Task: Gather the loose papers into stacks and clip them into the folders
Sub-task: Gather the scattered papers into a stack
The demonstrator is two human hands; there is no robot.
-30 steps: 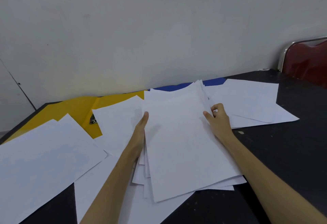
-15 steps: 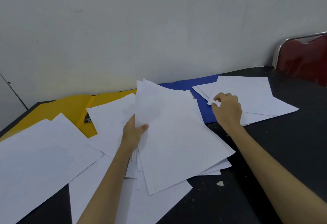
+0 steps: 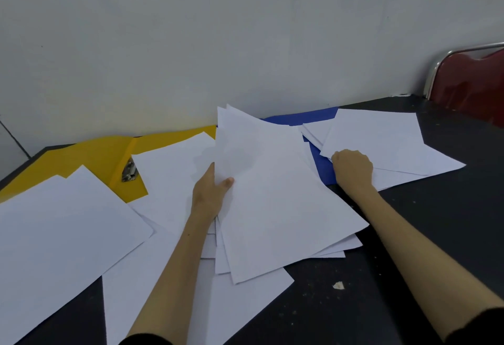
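My left hand (image 3: 211, 194) grips the left edge of a loose stack of white papers (image 3: 275, 197), thumb on top, the stack tilted up off the table. My right hand (image 3: 353, 167) has its fingers curled at the near corner of the white sheets (image 3: 381, 140) lying at the back right, partly over a blue folder (image 3: 320, 162). A yellow folder (image 3: 90, 156) with a metal clip (image 3: 129, 171) lies open at the back left, half covered by papers. More loose sheets (image 3: 60, 230) spread over the left of the dark table (image 3: 409, 235).
A grey wall runs close behind the table. A red chair with a metal frame (image 3: 469, 80) stands at the far right corner. A small paper scrap (image 3: 338, 285) lies on the table near my right forearm. Sheets overhang the table's front left.
My right hand left the held stack and moved right onto the sheets over the blue folder. My left hand now holds the stack alone, thumb on top.
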